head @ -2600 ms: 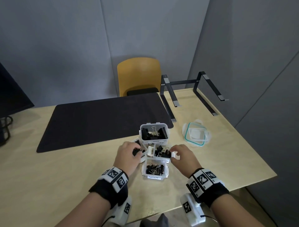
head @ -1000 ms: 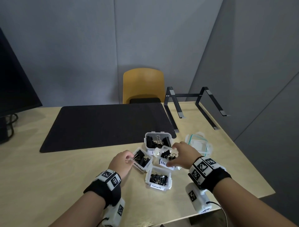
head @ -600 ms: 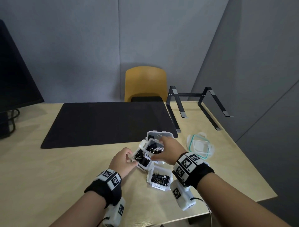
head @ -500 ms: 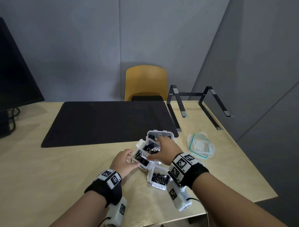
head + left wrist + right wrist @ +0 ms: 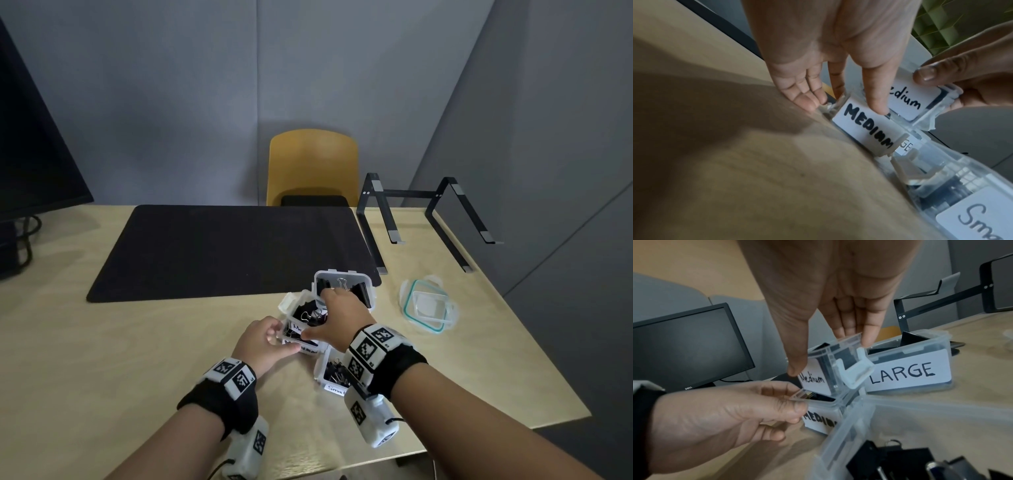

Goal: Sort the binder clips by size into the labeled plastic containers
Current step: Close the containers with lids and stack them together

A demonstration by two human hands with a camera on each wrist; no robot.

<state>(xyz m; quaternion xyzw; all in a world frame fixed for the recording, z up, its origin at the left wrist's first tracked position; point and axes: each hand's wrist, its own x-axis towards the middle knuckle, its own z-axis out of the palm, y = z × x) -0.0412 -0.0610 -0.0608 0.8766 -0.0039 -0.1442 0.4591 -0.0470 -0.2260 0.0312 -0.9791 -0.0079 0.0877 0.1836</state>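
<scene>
Holding clips already: four labeled containers near tabletop's front-right edge | right hand grips lifted "Medium" tub over "MEDIUM" tub | left hand pinches that tub's rim | no loose clips visible; sorting looks nearly done, mediums seemingly being merged

Soft, even light fills the head view, which bows straight lines near its edges. The left wrist view is smeared with blur, a broad shadow lying across the desk. The right wrist view's foreground is out of focus.
</scene>
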